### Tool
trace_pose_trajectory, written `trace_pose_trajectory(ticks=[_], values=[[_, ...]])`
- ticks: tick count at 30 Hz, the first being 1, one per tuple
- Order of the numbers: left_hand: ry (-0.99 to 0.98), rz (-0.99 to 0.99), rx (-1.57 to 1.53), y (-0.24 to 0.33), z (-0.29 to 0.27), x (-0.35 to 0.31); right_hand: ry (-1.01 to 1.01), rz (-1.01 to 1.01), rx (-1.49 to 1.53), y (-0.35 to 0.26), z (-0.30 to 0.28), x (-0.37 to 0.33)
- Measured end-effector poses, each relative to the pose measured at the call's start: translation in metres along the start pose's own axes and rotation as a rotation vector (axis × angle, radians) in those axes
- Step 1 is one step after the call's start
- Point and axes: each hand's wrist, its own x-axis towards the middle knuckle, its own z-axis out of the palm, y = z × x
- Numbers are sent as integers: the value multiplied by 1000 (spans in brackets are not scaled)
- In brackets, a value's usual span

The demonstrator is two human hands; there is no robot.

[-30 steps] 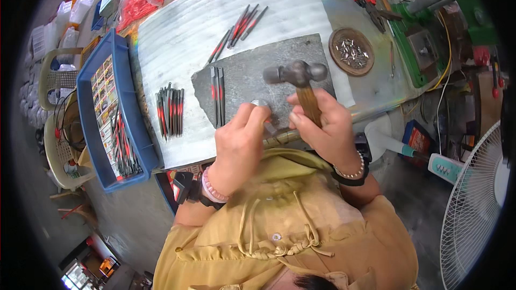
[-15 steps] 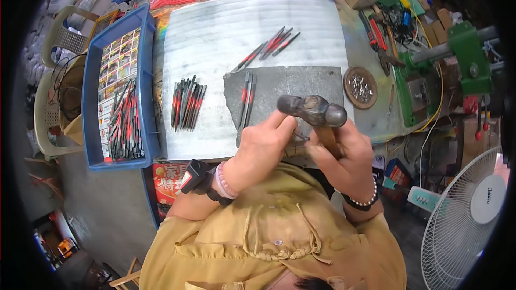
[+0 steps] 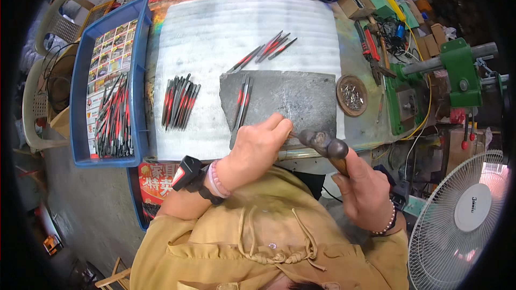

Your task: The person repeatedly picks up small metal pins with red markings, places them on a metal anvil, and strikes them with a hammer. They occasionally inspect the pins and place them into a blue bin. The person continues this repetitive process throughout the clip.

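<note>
one hammer (image 3: 324, 143), gripped by its handle in the right hand (image 3: 366, 196); best kept clear of the left hand (image 3: 259, 142), clenched, contents not discernible.

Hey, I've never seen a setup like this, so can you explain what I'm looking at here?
There's no machine: a person is working with bare hands. The view comes from a fisheye camera worn on their head, looking down, so straight edges bend near the rim. The right hand holds a hammer by its wooden handle. The left hand is closed by the near edge of a grey slab; what it pinches is hard to make out. The slab lies on a white sheet, with slim black-and-red rods on both. To the right sits a round dish of small metal pieces; to the left, a blue tray holds more rods.
</note>
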Motion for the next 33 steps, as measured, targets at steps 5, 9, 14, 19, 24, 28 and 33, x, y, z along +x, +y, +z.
trace_pose_trajectory(ticks=[5,9,14,19,24,28,33], values=[[-40,-53,-34,-2,1,-4,102,48,12,5,4,-18],[-54,-45,-24,-1,1,-4,-19,-69,-89,13,10,-21],[0,-226,-484,0,-7,1,125,152,375,20,33,-23],[1,-715,-1616,4,-30,-10,220,439,784,18,75,-11],[26,-685,-1796,9,-39,-19,129,474,991,18,91,10],[97,-722,-1725,15,-39,-23,93,440,1061,13,97,21],[43,-670,-1618,20,-37,-25,112,403,1064,13,104,25]])
